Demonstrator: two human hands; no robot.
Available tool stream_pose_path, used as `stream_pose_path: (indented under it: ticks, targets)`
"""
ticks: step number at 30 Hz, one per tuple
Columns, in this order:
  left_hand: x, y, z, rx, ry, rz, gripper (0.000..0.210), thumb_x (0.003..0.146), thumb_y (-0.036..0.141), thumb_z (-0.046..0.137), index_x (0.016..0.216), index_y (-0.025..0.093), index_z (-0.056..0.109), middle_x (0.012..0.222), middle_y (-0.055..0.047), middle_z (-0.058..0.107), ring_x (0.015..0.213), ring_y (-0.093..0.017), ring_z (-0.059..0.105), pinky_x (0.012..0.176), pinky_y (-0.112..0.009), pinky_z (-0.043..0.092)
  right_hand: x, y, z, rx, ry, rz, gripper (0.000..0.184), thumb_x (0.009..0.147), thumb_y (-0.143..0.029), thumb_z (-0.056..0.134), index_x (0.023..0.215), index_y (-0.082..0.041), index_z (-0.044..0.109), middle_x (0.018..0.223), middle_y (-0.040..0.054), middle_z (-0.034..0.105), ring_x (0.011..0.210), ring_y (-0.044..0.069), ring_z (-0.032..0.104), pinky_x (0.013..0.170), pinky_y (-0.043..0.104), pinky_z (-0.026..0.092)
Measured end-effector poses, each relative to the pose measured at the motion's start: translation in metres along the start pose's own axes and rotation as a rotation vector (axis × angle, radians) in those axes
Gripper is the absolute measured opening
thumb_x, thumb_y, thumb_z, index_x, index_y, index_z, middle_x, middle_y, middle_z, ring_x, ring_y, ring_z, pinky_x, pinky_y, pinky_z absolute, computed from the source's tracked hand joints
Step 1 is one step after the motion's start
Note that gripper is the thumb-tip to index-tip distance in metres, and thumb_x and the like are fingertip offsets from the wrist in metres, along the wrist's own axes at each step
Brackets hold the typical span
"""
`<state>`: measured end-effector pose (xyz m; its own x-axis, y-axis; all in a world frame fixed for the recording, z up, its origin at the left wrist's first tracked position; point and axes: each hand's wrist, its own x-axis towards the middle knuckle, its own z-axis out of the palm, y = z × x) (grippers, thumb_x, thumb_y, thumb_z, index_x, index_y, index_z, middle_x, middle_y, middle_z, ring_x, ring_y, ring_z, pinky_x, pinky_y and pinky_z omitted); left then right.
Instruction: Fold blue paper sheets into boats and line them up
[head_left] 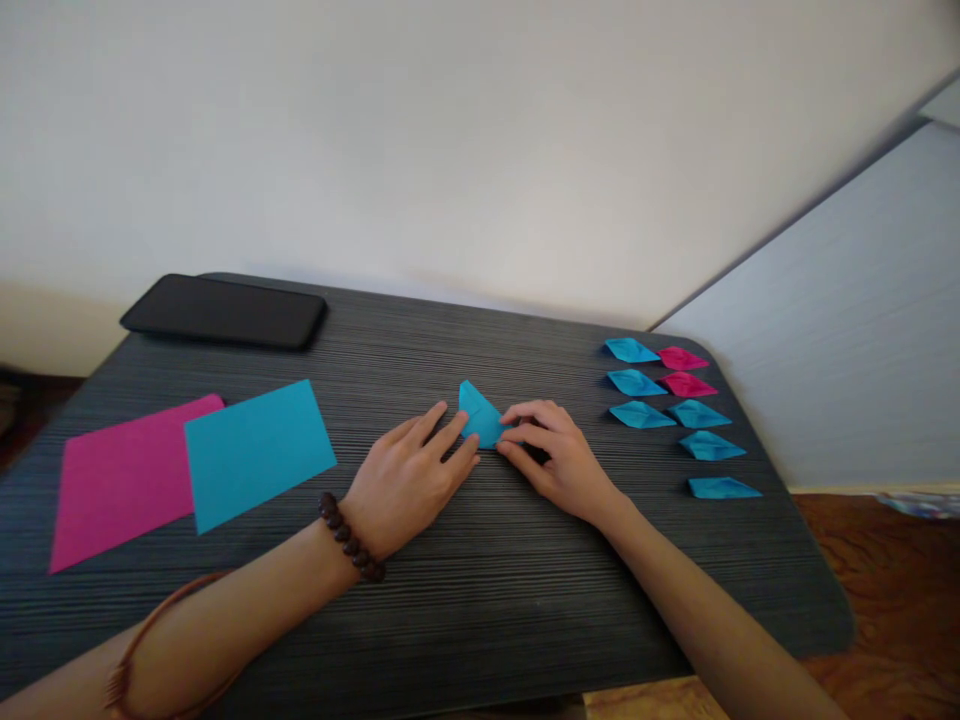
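Note:
A partly folded piece of blue paper (480,415) lies on the dark table between my two hands, with one pointed corner facing away from me. My left hand (412,470) rests palm down, its fingers stretched out and spread, with fingertips touching the paper's left edge. At the paper's right corner, my right hand (555,455) pinches the edge between thumb and fingers. The underside of the paper is hidden.
Flat sheets of pink paper (127,480) and blue paper (259,450) overlap at the left. Behind them lies a black slab-like case (225,312). Several folded blue paper boats (641,415) and two pink ones (686,384) stand in rows at the right. A wall borders the table (525,620).

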<state>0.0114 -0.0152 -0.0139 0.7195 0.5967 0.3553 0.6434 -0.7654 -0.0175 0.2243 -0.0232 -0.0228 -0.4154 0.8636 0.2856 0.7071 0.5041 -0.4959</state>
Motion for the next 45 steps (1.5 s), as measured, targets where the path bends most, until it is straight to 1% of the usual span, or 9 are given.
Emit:
stream_pose_path:
  ticks: [3, 6, 10, 13, 18, 23, 27, 34, 45]
  targets:
    - [0.0, 0.002, -0.003, 0.018, -0.019, 0.001, 0.026, 0.089, 0.026, 0.048, 0.105, 0.016, 0.066, 0.116, -0.011, 0.063, 0.108, -0.031, 0.057, 0.081, -0.042, 0.055, 0.001, 0.001, -0.002, 0.045, -0.01, 0.02, 0.013, 0.085, -0.029, 0.056, 0.091, -0.023, 0.067, 0.109, 0.0044, 0.056, 0.093, 0.017, 0.052, 0.083, 0.036, 0.041]
    - [0.0, 0.003, -0.003, 0.02, -0.032, 0.004, 0.027, 0.089, 0.027, 0.047, 0.106, 0.017, 0.066, 0.117, -0.011, 0.063, 0.108, -0.03, 0.057, 0.081, -0.042, 0.055, 0.0, 0.002, -0.003, 0.078, -0.032, -0.015, 0.014, 0.084, -0.029, 0.057, 0.093, -0.027, 0.068, 0.112, 0.0037, 0.053, 0.091, 0.016, 0.051, 0.083, 0.035, 0.041]
    - [0.0, 0.001, -0.003, 0.016, -0.054, -0.008, 0.028, 0.09, 0.028, 0.046, 0.108, 0.019, 0.065, 0.119, -0.01, 0.062, 0.11, -0.03, 0.056, 0.082, -0.042, 0.054, 0.0, 0.003, -0.003, 0.067, -0.064, -0.066, 0.012, 0.084, -0.029, 0.057, 0.089, -0.026, 0.068, 0.113, 0.0038, 0.052, 0.093, 0.017, 0.05, 0.085, 0.037, 0.04]
    - [0.0, 0.001, -0.003, 0.016, -0.067, -0.009, 0.029, 0.09, 0.029, 0.045, 0.109, 0.019, 0.065, 0.12, -0.009, 0.061, 0.111, -0.03, 0.055, 0.084, -0.042, 0.053, -0.001, 0.002, -0.003, 0.067, -0.068, -0.064, 0.011, 0.085, -0.028, 0.056, 0.088, -0.025, 0.066, 0.112, 0.0039, 0.052, 0.091, 0.016, 0.051, 0.085, 0.036, 0.04]
    - [-0.002, 0.001, -0.004, 0.041, -0.099, 0.005, 0.03, 0.09, 0.026, 0.045, 0.113, 0.019, 0.063, 0.122, -0.01, 0.06, 0.113, -0.03, 0.054, 0.086, -0.041, 0.052, 0.001, 0.0, -0.001, 0.082, -0.02, 0.052, 0.009, 0.084, -0.029, 0.057, 0.085, -0.021, 0.061, 0.102, 0.0052, 0.055, 0.097, 0.018, 0.051, 0.085, 0.035, 0.041]
    - [-0.006, 0.0, -0.003, 0.07, -0.169, 0.064, 0.036, 0.086, 0.02, 0.051, 0.121, 0.016, 0.057, 0.128, -0.013, 0.054, 0.117, -0.032, 0.05, 0.092, -0.042, 0.048, 0.003, 0.002, 0.006, 0.049, 0.079, 0.16, 0.016, 0.082, -0.033, 0.06, 0.075, -0.019, 0.056, 0.094, 0.005, 0.055, 0.091, 0.018, 0.052, 0.084, 0.034, 0.042]
    - [-0.007, 0.001, -0.002, 0.074, -0.148, 0.083, 0.039, 0.085, 0.019, 0.051, 0.124, 0.013, 0.054, 0.128, -0.014, 0.054, 0.117, -0.032, 0.049, 0.093, -0.042, 0.047, 0.004, 0.002, 0.009, -0.002, 0.117, 0.214, 0.018, 0.082, -0.034, 0.059, 0.073, -0.019, 0.056, 0.092, 0.0053, 0.054, 0.089, 0.018, 0.051, 0.083, 0.034, 0.043]
    - [-0.008, 0.002, -0.006, 0.058, -0.189, 0.085, 0.045, 0.085, 0.018, 0.05, 0.13, 0.018, 0.048, 0.127, -0.015, 0.055, 0.117, -0.033, 0.049, 0.091, -0.044, 0.048, 0.005, 0.001, 0.011, -0.028, 0.136, 0.258, 0.019, 0.081, -0.036, 0.059, 0.073, -0.019, 0.056, 0.092, 0.0059, 0.053, 0.086, 0.019, 0.051, 0.079, 0.035, 0.043]
    - [-0.006, 0.003, -0.007, 0.043, -0.218, 0.078, 0.042, 0.084, 0.018, 0.051, 0.126, 0.016, 0.053, 0.129, -0.016, 0.052, 0.118, -0.034, 0.048, 0.093, -0.045, 0.047, 0.005, 0.0, 0.011, -0.092, 0.157, 0.296, 0.025, 0.081, -0.043, 0.059, 0.072, -0.019, 0.055, 0.09, 0.0059, 0.053, 0.084, 0.019, 0.051, 0.078, 0.036, 0.043]
